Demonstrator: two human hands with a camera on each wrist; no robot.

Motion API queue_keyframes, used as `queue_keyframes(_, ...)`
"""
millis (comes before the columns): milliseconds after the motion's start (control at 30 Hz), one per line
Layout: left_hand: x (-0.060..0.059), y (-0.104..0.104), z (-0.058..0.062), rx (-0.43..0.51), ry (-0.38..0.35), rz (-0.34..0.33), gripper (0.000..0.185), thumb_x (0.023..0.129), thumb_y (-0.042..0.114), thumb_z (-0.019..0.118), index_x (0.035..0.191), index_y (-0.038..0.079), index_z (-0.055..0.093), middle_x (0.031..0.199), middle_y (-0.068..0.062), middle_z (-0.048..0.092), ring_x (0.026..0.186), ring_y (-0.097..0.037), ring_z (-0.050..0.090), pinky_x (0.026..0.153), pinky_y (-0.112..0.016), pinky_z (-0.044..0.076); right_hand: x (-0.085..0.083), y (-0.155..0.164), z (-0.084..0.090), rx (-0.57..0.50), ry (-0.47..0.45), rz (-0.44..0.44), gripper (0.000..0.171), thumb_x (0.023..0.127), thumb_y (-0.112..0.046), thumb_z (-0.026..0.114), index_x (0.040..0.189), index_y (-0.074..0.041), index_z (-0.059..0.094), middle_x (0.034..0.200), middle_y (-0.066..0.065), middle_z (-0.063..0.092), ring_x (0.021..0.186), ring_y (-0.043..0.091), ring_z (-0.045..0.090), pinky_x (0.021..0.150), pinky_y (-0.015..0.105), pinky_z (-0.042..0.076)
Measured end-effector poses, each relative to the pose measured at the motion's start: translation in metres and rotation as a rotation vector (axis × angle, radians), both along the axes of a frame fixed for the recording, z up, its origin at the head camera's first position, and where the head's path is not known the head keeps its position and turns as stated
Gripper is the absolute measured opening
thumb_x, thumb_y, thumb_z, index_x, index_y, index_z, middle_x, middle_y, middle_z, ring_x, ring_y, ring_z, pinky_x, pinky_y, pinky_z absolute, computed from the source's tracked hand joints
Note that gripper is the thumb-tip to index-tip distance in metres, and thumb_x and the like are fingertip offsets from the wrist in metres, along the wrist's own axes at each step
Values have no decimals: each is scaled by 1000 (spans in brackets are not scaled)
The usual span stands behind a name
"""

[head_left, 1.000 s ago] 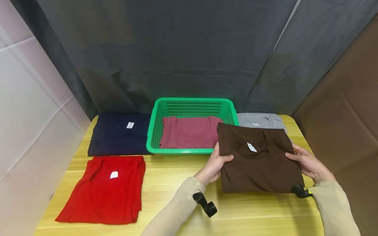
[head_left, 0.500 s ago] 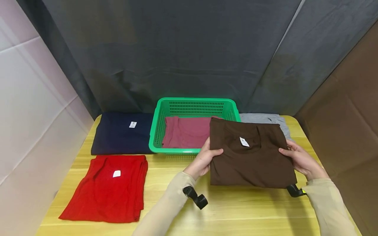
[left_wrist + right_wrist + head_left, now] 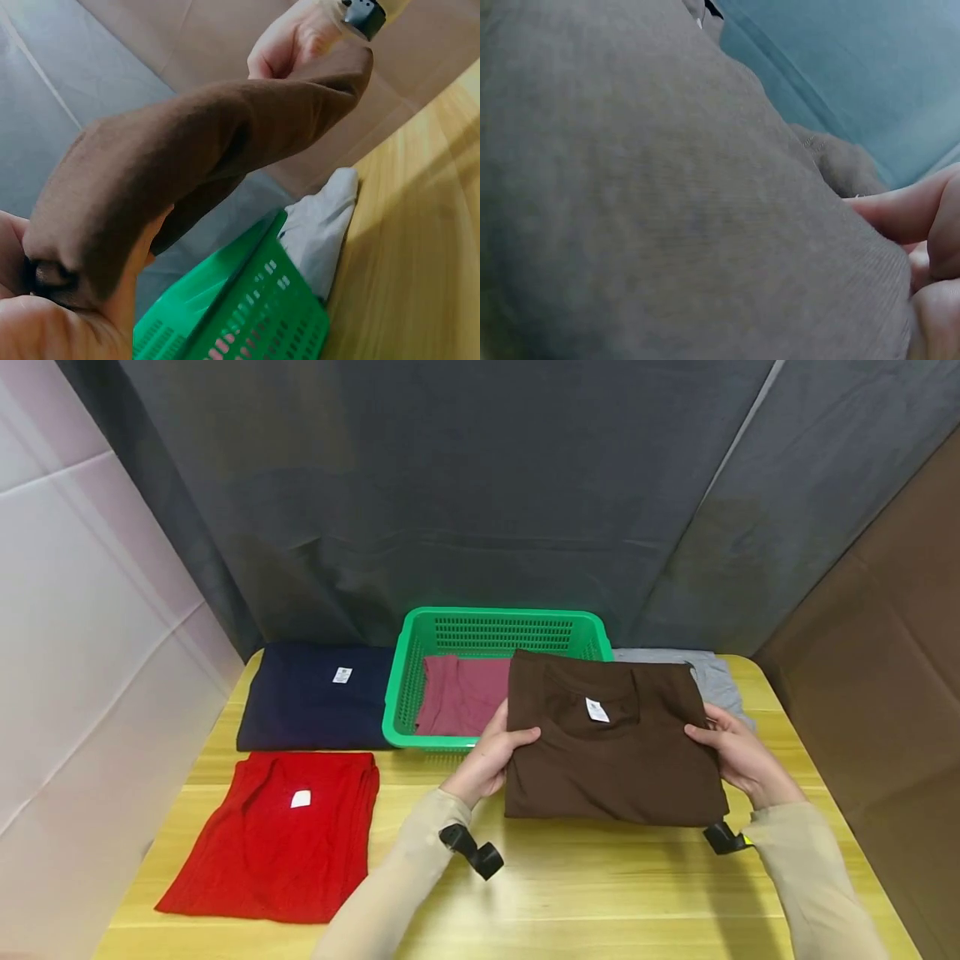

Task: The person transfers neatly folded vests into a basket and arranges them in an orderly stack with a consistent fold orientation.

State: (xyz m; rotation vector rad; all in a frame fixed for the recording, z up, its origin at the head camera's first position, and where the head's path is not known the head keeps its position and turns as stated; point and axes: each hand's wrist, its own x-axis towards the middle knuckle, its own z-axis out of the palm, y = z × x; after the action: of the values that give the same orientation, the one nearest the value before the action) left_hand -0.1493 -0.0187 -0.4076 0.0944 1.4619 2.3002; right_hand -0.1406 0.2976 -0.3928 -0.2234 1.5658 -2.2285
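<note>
- The brown T-shirt (image 3: 611, 752) was matt knitted cloth.
- The green basket (image 3: 480, 631) was glossy perforated plastic.
- The table (image 3: 600, 885) beneath the basket was smooth, light wood.

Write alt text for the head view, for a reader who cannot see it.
Two hands, left hand and right hand, hold a folded brown shirt by its sides, partly over a green basket containing a maroon shirt. Folded navy, red and grey shirts lie on the wooden table.
</note>
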Motion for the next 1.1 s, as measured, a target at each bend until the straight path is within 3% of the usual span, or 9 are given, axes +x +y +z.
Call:
queue_keyframes(433,-10,-29,2,-54,4,38,65,88,-3,45,143,22,20,130,-16,42,89,-15,59,74,-30,51,-12,-33,4,119,-70,-83,30,93,-2,46,114,-23,52,102,-5,60,89,10,60,73,26,51)
queue_keyframes(700,-20,-47,8,-93,23,58,66,90,0,44,144,25,17,134,-14,38,93,-16,57,75,-31,51,-25,-52,9,117,-87,-81,28,93,0,43,111,-20,51,97,-4,61,85,11,61,71,26,51)
queue_keyframes(933,-31,-58,10,-124,19,100,66,90,-1,45,144,25,18,133,-15,38,94,-18,57,74,-32,51,-41,-65,11,160,-127,-82,38,93,-2,43,129,-13,36,100,-4,57,86,10,59,73,26,51)
queue_keyframes(1100,-38,-67,10,-182,16,119,65,91,1,45,145,24,18,134,-15,37,94,-18,57,74,-31,52,-52,-74,7,147,-137,-79,31,93,1,41,119,-15,44,96,-3,59,83,11,61,71,26,51)
